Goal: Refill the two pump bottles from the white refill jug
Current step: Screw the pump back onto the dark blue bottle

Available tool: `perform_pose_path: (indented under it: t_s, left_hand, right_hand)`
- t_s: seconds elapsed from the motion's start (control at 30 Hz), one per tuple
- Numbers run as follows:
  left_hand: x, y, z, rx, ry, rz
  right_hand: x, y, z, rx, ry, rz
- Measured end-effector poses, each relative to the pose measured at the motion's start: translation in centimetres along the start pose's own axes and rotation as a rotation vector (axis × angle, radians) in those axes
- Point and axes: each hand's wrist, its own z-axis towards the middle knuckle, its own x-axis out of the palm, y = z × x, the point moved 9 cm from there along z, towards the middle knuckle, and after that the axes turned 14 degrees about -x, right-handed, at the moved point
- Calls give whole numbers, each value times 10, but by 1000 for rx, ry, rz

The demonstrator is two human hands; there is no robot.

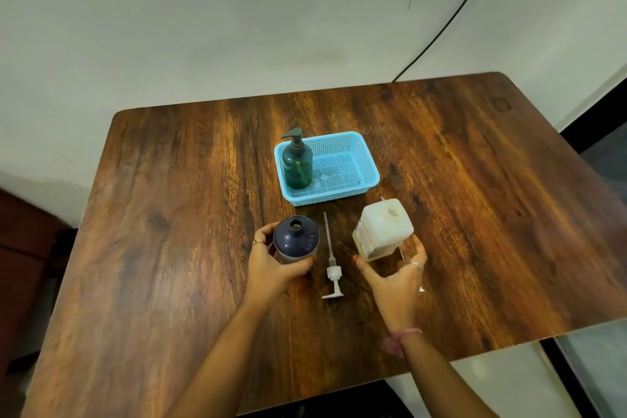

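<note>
A dark blue bottle (296, 238) stands upright on the wooden table (169, 214) with its neck uncovered, and my left hand (271, 268) grips its body. Its white pump (331, 265) lies flat on the table between my hands. The white refill jug (383, 229) stands to the right, tilted slightly. My right hand (397, 278) reaches around the jug's near side, thumb on the left and fingers on the right. A dark green pump bottle (297, 161) with its pump on stands in the left end of a light blue basket (359, 163).
The basket sits just behind the jug and the blue bottle. A black cable (451, 15) runs down the wall to the table's back edge. The table's right edge lies past the jug, with floor beyond it.
</note>
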Motion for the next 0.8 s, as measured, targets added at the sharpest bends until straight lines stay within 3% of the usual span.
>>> perform_pose_path:
  t_s: [0.1,0.17,0.33,0.43,0.57,0.8]
  left_hand:
    - [-2,2,0,2,-16,-3]
    - [-3,2,1,5,-25,-3]
    - [-5,3,5,20,-50,14]
    - [-6,-1,5,35,-65,27]
    - [-7,-6,6,50,-67,23]
    - [-6,-15,4,68,-89,12]
  right_hand:
    - [-11,-8,-34,67,-27,-65]
    - [-6,-10,-48,-28,84,-125]
    - [53,7,-61,-458,818,-452]
    - [79,11,-59,-619,1038,-664]
    - [92,14,-50,-676,1099,-765]
    - [99,16,-44,-683,1074,-725]
